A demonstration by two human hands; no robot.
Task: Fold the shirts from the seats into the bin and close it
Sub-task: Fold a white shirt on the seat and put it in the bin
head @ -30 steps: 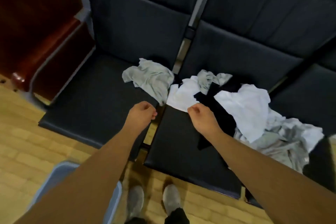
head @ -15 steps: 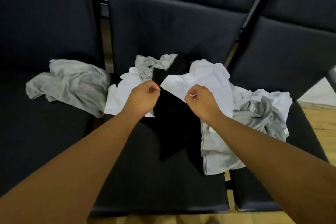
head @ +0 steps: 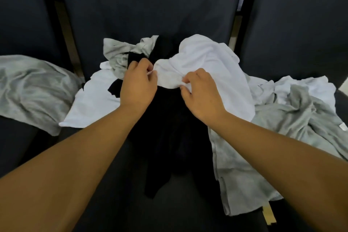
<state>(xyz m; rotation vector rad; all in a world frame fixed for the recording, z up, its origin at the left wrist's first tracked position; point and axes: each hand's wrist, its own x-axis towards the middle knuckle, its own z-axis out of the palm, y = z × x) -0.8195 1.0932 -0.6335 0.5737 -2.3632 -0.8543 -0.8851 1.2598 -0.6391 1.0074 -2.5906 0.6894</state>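
A white shirt (head: 211,66) lies on top of a pile of shirts on the middle dark seat (head: 116,194). My left hand (head: 138,85) pinches its near left edge. My right hand (head: 199,94) pinches the same edge a little to the right, bunching the cloth. Under it a black shirt (head: 169,137) spreads toward me. Another white shirt (head: 90,105) lies to the left, and a grey one (head: 120,51) sits behind my left hand. The bin is out of view.
A grey shirt (head: 32,88) lies apart on the left seat (head: 17,147). More grey and white shirts (head: 293,111) trail over the gap onto the right seat. Dark seat backs (head: 146,2) rise behind the pile. Wooden floor (head: 268,213) shows between seats.
The view has swung right and closer, leaving the blue bin and floor out of sight. Both hands moved forward over the pile and took hold of the white shirt's edge.
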